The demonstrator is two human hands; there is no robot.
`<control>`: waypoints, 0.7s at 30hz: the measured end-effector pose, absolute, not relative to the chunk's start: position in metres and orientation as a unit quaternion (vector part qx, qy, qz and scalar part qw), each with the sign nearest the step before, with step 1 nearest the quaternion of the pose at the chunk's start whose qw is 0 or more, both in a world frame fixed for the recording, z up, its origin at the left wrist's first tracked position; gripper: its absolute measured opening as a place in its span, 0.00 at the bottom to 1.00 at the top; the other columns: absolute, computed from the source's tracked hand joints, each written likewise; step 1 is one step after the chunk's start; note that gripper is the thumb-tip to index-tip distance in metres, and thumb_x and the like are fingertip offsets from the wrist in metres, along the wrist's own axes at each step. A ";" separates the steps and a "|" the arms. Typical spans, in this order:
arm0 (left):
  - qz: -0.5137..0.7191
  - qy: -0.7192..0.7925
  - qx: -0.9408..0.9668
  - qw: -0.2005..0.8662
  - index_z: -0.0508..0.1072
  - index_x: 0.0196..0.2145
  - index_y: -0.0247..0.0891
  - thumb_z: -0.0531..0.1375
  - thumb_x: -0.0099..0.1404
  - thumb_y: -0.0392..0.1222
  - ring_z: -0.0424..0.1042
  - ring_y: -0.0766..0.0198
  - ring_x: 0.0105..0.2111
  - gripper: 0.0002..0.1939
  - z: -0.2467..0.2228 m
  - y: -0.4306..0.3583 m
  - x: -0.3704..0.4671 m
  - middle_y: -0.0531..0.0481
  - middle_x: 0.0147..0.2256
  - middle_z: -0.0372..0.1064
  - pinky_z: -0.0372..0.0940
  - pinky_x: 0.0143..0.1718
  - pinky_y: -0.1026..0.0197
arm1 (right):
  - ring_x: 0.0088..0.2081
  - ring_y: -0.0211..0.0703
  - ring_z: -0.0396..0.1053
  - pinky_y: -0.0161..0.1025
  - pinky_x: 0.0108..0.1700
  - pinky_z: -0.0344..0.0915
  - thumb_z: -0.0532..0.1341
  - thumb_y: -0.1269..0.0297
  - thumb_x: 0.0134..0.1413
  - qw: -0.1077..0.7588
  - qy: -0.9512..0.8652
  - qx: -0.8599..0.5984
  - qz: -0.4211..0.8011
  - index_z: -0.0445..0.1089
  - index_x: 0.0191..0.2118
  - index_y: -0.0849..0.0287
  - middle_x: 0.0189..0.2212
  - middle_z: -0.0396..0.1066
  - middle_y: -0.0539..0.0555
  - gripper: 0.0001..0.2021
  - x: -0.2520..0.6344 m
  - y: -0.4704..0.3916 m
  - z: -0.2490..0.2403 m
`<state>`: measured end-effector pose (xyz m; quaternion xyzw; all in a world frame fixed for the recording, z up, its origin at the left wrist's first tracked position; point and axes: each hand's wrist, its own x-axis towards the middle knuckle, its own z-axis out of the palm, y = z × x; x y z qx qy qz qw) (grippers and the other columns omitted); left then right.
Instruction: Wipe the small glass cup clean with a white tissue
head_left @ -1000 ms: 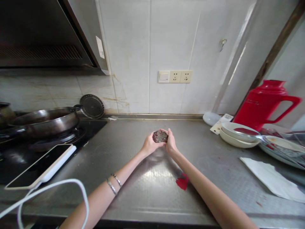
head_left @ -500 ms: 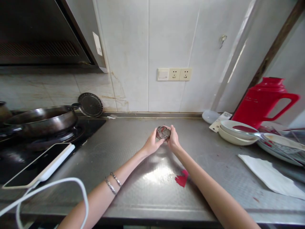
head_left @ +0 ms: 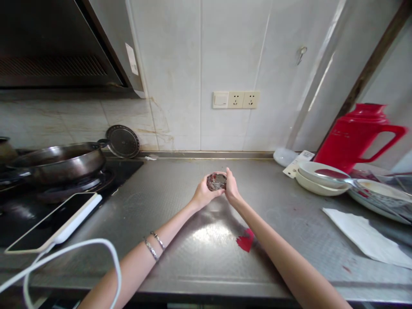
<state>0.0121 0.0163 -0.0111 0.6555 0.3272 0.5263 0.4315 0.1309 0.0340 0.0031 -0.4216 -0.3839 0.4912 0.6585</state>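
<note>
Over the middle of the steel counter (head_left: pixel 174 189), a small round object (head_left: pixel 216 182) sits between both hands. It is dark and shiny, with pale and reddish patches; its exact kind cannot be made out. My left hand (head_left: pixel 205 192) is curled around its left side and lower edge, thumb across the front. Against its right side lies my right hand (head_left: pixel 232 188), fingers close together and pointing away from me. The fingers behind the object are hidden. A torn red scrap (head_left: pixel 246 240) lies on the counter beside my right forearm.
At left are a steel pan (head_left: pixel 61 165) on the stove, a phone (head_left: pixel 48 225) and a white cable (head_left: pixel 93 243). On the right stand a red thermos jug (head_left: pixel 350 139), stacked bowls (head_left: pixel 317 184) and a patterned plate (head_left: pixel 380 195), with a white paper sheet (head_left: pixel 367 236) in front.
Both hands and the round object have shifted slightly left. The object has turned or tilted a little, and my right hand now lies flatter along its side.
</note>
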 end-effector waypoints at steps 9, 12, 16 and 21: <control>0.550 0.415 0.646 0.328 0.57 0.51 0.38 0.70 0.48 0.44 0.67 0.53 0.49 0.36 -0.010 0.011 0.013 0.40 0.49 0.66 0.60 0.52 0.50 | 0.36 0.43 0.74 0.34 0.40 0.67 0.54 0.51 0.53 0.690 -0.373 -0.414 0.462 0.76 0.33 0.57 0.29 0.78 0.50 0.18 0.116 0.029 -0.004; 0.553 0.435 0.642 0.304 0.56 0.51 0.37 0.69 0.48 0.47 0.65 0.51 0.52 0.37 -0.010 0.010 0.013 0.39 0.50 0.63 0.58 0.54 0.49 | 0.39 0.42 0.73 0.34 0.41 0.66 0.54 0.52 0.53 0.694 -0.380 -0.401 0.462 0.75 0.34 0.56 0.31 0.78 0.50 0.17 0.111 0.029 -0.009; 0.528 0.419 0.646 0.358 0.50 0.58 0.35 0.70 0.46 0.43 0.60 0.48 0.56 0.47 -0.011 0.009 0.016 0.35 0.55 0.59 0.52 0.58 0.46 | 0.39 0.42 0.74 0.33 0.40 0.67 0.55 0.52 0.53 0.707 -0.353 -0.395 0.469 0.74 0.34 0.56 0.31 0.78 0.50 0.16 0.116 0.033 -0.011; 0.502 0.313 0.701 0.399 0.54 0.59 0.36 0.64 0.55 0.41 0.61 0.51 0.56 0.36 -0.005 0.013 0.013 0.36 0.57 0.58 0.54 0.59 0.47 | 0.34 0.43 0.75 0.35 0.35 0.69 0.52 0.54 0.55 0.703 -0.298 -0.398 0.509 0.74 0.33 0.58 0.27 0.77 0.51 0.17 0.134 0.039 0.004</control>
